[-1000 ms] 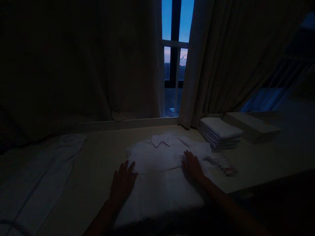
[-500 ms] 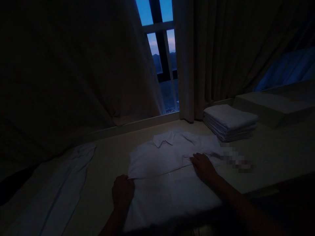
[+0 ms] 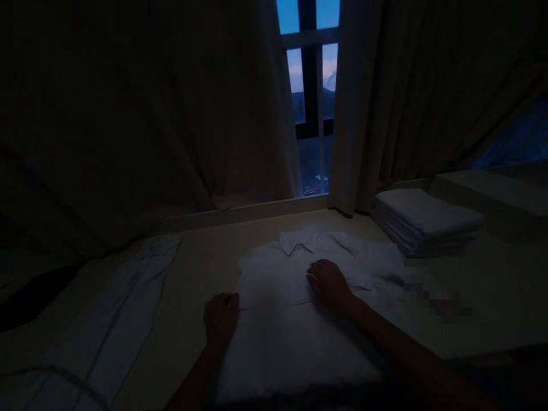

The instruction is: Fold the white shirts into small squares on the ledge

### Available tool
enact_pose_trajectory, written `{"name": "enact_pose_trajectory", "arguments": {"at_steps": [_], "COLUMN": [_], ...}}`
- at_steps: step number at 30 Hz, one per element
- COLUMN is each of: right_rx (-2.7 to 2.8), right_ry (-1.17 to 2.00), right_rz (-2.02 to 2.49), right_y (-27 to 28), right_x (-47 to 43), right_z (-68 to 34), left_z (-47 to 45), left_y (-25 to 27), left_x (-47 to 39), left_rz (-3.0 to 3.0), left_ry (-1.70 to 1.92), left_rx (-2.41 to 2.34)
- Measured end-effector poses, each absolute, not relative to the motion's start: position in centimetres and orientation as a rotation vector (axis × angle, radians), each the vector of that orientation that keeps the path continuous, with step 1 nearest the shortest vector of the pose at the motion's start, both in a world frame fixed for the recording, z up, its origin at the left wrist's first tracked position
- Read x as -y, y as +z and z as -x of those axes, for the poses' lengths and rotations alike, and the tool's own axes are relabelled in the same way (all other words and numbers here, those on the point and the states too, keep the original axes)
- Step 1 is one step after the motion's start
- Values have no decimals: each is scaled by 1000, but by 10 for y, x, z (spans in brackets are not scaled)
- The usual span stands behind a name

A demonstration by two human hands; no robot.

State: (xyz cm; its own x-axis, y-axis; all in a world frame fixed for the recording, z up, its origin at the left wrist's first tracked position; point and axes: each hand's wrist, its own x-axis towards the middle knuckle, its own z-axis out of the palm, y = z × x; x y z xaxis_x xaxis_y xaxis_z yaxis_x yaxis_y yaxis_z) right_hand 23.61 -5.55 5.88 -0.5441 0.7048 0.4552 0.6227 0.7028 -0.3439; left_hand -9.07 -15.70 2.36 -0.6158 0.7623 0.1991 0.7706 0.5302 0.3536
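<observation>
A white collared shirt point(image 3: 274, 342) lies spread on the pale surface, its collar pointing toward the window. A fold line crosses it at mid-height. At its left edge, my left hand point(image 3: 221, 317) is closed with thumb and fingers together, pinching the cloth. My right hand point(image 3: 329, 283) rests on the upper middle of the shirt, below the collar, its fingers slightly bent and apart. Small wrinkles show in the cloth right of that hand. Dim light hides finer detail.
Folded white cloths point(image 3: 428, 220) are stacked at the right, in front of a pale box-like block point(image 3: 492, 191). Another white garment point(image 3: 115, 319) lies at the left. Dark curtains point(image 3: 205, 114) hang behind, around a narrow window point(image 3: 310, 125). A blurred patch point(image 3: 445, 299) covers something at right.
The view has turned left, so the scene sits further right. My right hand has slid left across the shirt toward its middle. My left hand stays at the left edge, slightly higher.
</observation>
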Motion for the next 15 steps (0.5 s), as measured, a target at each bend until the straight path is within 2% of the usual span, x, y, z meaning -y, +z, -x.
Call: {"name": "enact_pose_trajectory", "arguments": {"at_steps": [5,10,15], "right_rx": [2599,2761,2922], "right_ry": [540,590,598], "right_rz": [1018,1197,1251], "right_y": [95,99,97], "right_x": [21,-17,-35], "right_z": [-92,0,33], "left_z": [96,94,91], "left_y": [16,19,22], "left_x": [161,165,168], "left_rz": [1401,1443,1459], "left_ry": [-690,-707,-693], "left_rx": [2716,2703,2707]}}
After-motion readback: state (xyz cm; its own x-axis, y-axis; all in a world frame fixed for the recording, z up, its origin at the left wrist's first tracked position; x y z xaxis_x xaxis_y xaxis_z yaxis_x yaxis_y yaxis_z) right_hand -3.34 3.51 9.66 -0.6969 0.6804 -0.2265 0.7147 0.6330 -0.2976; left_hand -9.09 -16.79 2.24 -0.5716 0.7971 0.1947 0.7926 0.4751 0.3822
